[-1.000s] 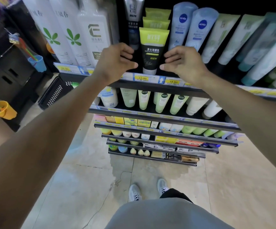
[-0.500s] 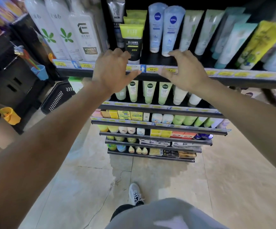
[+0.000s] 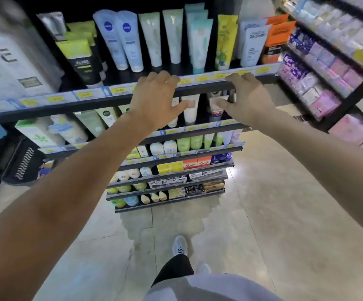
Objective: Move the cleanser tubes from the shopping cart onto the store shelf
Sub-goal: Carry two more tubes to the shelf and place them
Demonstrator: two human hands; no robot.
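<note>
Item: left hand (image 3: 156,101) and right hand (image 3: 249,98). Grip on each is wide, fingers spread and loosely bent, holding nothing; both hang in front of the black metal store shelf (image 3: 198,89) with yellow price tags along its edge.

Item: lime-capped black cleanser tube (image 3: 82,61), upright on that shelf, above and to the left of the left grip, fronting a row of like tubes. Beside it, between it and the grips, stand two pale blue tubes with round dark-blue logos (image 3: 122,40).

Item: shopping cart. Not in view.

Handling note (judgement): placing looks finished for this tube. Draw both hands straight back, clear of the shelf lip, then turn toward the cart for another tube; avoid brushing the standing rows.
</note>
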